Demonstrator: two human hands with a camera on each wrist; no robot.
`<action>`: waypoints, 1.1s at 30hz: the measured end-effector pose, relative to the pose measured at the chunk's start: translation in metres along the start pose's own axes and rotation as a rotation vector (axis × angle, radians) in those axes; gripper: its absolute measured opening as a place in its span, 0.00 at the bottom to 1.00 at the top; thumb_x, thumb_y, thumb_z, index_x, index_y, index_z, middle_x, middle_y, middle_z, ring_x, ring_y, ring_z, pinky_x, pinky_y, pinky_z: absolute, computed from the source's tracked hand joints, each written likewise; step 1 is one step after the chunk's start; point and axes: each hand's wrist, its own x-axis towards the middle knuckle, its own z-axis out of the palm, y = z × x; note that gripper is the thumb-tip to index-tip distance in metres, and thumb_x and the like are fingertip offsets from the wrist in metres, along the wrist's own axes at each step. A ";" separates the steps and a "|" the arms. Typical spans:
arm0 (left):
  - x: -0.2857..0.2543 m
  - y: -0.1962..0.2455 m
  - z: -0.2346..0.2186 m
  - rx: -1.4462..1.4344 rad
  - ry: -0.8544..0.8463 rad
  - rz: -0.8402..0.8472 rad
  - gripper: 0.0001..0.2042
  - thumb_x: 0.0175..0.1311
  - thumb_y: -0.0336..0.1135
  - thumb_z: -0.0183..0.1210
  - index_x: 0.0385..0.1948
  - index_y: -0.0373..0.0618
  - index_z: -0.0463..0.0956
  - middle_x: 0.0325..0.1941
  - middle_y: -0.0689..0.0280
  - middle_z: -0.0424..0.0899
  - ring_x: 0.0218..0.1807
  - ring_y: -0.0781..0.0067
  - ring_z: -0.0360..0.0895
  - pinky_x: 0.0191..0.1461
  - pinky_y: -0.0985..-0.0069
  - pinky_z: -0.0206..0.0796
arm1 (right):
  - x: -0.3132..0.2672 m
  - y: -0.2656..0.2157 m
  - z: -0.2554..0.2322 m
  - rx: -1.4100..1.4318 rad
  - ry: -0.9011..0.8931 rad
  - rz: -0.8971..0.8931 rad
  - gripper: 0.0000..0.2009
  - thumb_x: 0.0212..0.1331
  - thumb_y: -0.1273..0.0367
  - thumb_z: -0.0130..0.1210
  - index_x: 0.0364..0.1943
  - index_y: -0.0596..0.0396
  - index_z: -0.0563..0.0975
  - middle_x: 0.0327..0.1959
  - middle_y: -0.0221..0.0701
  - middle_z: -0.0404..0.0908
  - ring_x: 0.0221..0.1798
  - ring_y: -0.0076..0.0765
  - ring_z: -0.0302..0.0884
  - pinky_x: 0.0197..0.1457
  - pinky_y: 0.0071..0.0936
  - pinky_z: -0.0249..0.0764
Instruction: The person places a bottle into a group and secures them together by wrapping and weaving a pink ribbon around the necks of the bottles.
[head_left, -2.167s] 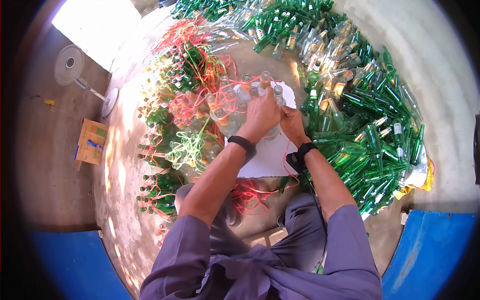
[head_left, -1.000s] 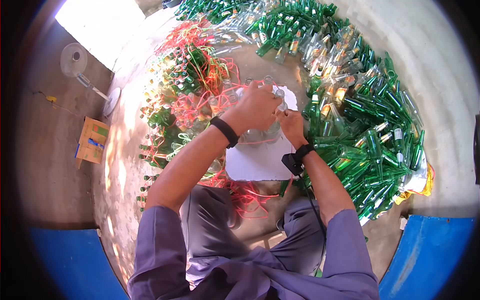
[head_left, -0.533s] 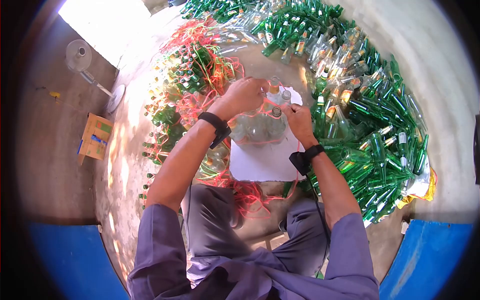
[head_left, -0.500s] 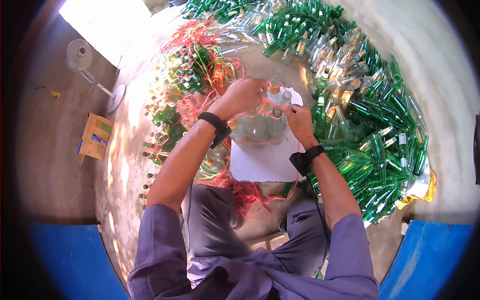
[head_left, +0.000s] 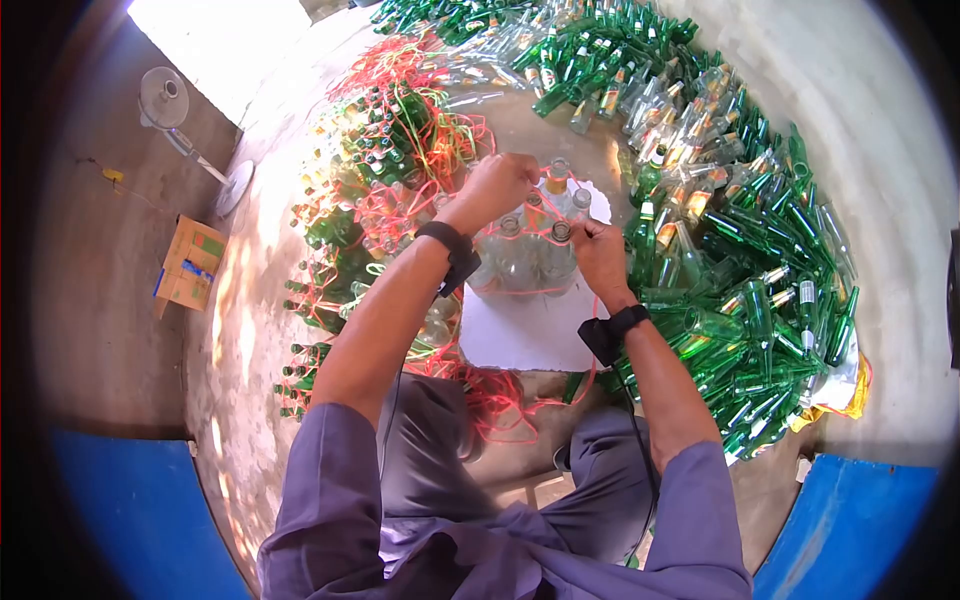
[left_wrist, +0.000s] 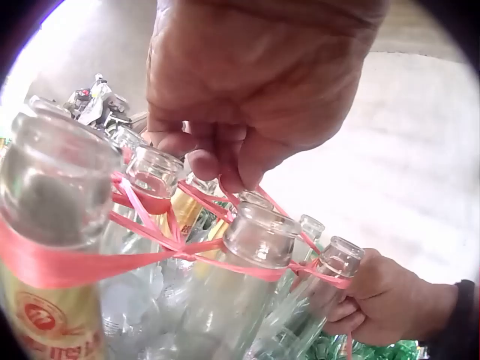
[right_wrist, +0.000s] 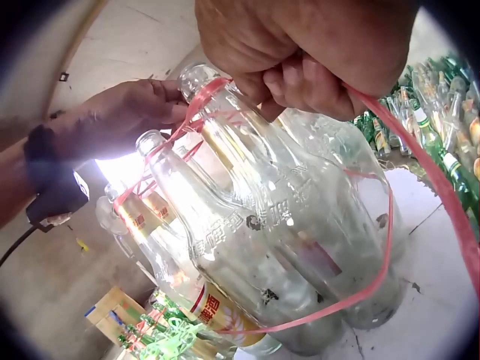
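Clear bottles (head_left: 515, 262) stand upright in one close group on a white board (head_left: 525, 345), set back from its near edge and near its left edge. The largest item is a heap of loose bottles (head_left: 715, 270), green and clear, on the floor beyond the board's right edge. Next in size, tied bundles (head_left: 393, 150) occupy the floor beyond the left edge. The left hand (head_left: 498, 188) is above the necks at the group's far left; its grip is narrow, thumb and fingertips together on a strand of pink ribbon (right_wrist: 450, 202). The right hand (head_left: 602, 255) is beside the right-hand necks, fingers curled around the ribbon, whose tail runs down from the fist past the board's right edge. Ribbon passes around the necks, and one strand circles the bodies lower down. Smallest noted: yellow labels (right_wrist: 215, 311) on some of the grouped bottles.
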 end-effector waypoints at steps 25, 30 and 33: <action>0.013 0.009 -0.001 -0.019 -0.075 -0.322 0.07 0.55 0.28 0.57 0.25 0.44 0.85 0.21 0.59 0.84 0.21 0.67 0.84 0.33 0.71 0.78 | 0.001 0.014 0.007 -0.024 0.058 0.104 0.13 0.56 0.67 0.59 0.21 0.65 0.79 0.12 0.40 0.72 0.16 0.30 0.65 0.26 0.36 0.66; 0.003 0.013 0.002 0.072 -0.011 -0.125 0.07 0.52 0.23 0.57 0.25 0.42 0.85 0.21 0.57 0.83 0.23 0.65 0.84 0.33 0.68 0.76 | -0.004 0.016 -0.001 -0.191 0.040 0.150 0.16 0.56 0.63 0.61 0.21 0.64 0.79 0.14 0.44 0.74 0.16 0.40 0.68 0.27 0.39 0.68; -0.005 0.002 0.011 0.128 0.082 -0.004 0.06 0.53 0.23 0.56 0.26 0.40 0.84 0.25 0.54 0.84 0.28 0.58 0.85 0.38 0.65 0.76 | -0.007 0.013 -0.006 -0.182 0.012 0.209 0.18 0.56 0.62 0.63 0.19 0.64 0.79 0.14 0.46 0.74 0.17 0.43 0.68 0.27 0.40 0.69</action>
